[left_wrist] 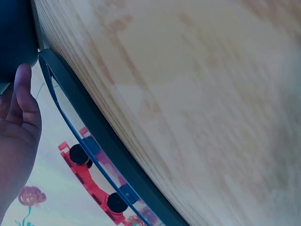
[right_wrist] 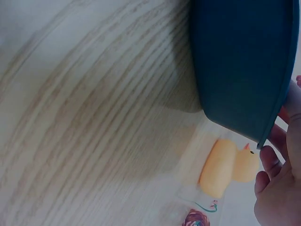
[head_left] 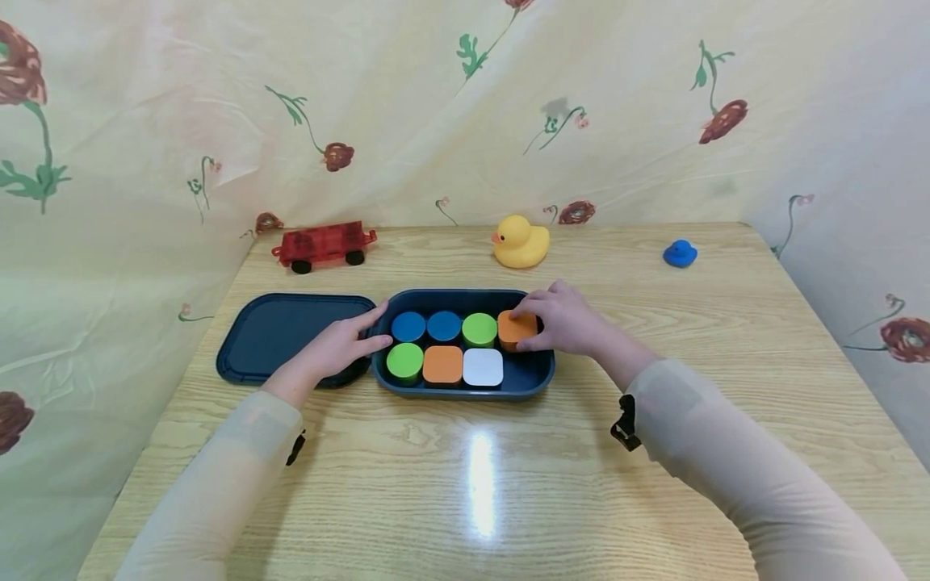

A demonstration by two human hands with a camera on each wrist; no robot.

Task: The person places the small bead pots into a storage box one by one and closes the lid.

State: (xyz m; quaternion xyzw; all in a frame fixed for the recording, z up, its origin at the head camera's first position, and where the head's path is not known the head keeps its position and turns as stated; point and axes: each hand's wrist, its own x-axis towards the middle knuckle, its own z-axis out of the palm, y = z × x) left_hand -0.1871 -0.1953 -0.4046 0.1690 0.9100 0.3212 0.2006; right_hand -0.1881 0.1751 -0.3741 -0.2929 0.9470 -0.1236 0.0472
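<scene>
Block, orange, pinched in right grip, inside dark tray

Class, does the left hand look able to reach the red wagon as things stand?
Probably yes: the left hand merely rests at the box; only the low lid lies before the red wagon.

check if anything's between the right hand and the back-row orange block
Nothing visible is in the way: in the head view, the right hand reaches over the right side of the container and grips the orange block directly.
</scene>
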